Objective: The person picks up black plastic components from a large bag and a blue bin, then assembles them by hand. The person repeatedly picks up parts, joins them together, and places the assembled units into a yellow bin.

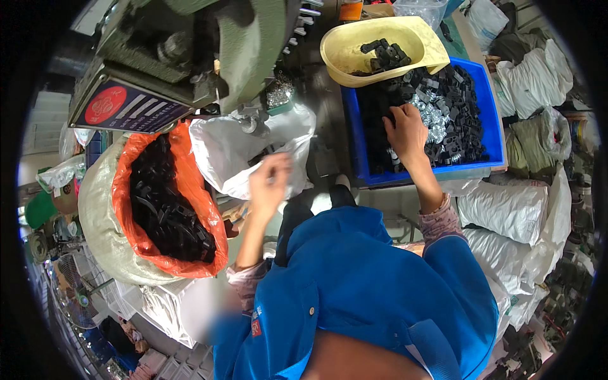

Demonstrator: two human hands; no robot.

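My right hand (408,131) is over a blue bin (493,120) heaped with small black plastic parts (465,95). Its thumb and forefinger are apart, fingertips bent toward the dark left part of the heap, and I see nothing between them. Shiny metal pieces (436,120) lie among the parts, just beside this hand. My left hand (269,180), blurred, is in front of an open white sack (221,149) below the machine. Its fingers are curled together around a small dark spot, too smeared to name.
A green machine (253,50) looms at the upper left. An orange-lined sack (120,183) of black pieces stands left of the white sack. A yellow scoop-shaped tub (342,47) with black parts rests on the bin's far edge. Full white sacks (503,212) line the right side.
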